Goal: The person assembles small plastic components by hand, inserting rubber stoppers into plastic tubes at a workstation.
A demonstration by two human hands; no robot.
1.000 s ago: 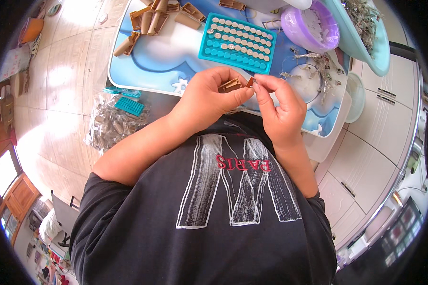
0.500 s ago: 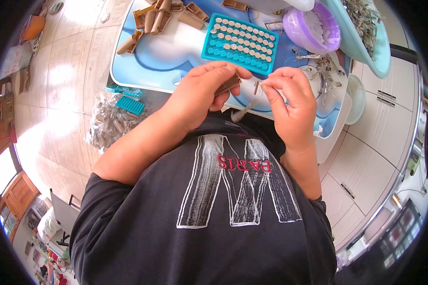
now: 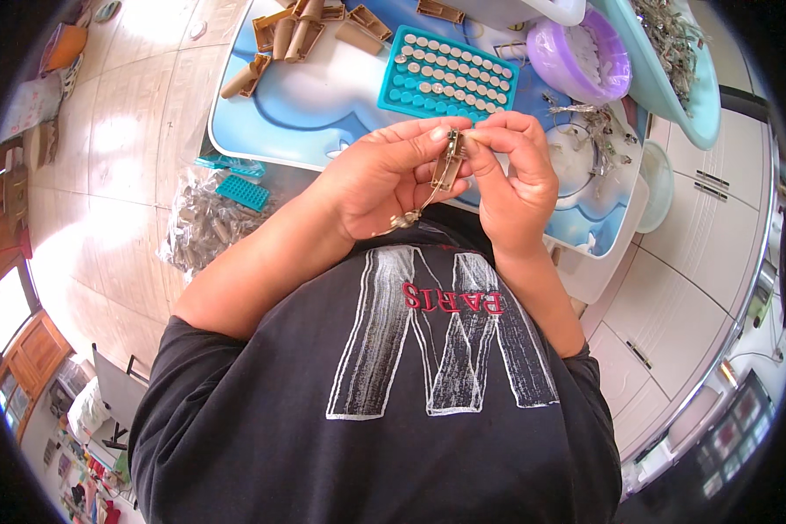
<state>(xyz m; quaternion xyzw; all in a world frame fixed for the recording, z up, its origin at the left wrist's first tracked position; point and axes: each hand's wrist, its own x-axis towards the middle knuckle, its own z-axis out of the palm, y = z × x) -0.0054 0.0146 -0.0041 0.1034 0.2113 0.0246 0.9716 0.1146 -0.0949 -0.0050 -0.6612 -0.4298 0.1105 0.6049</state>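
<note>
My left hand [image 3: 382, 182] and my right hand [image 3: 513, 175] meet in front of my chest, above the near edge of a low blue and white table [image 3: 314, 113]. Between their fingertips they pinch a small brown clip-like piece [image 3: 446, 168] with a thin metal wire hanging from it down to the left. Just beyond the hands lies a teal tray [image 3: 446, 74] with rows of round pale caps. A heap of metal wire pieces [image 3: 589, 131] lies on the table to the right of my right hand.
Brown tube-like pieces [image 3: 301, 31] lie at the table's far left. A purple bowl [image 3: 581, 57] and a pale green basin [image 3: 672, 52] with metal parts stand at the back right. A clear bag of grey parts [image 3: 205, 223] and small teal trays [image 3: 236, 179] lie on the tiled floor.
Both hands have come closer together and risen slightly; the brown piece now stands upright between the fingertips, and the wire hangs below my left hand.
</note>
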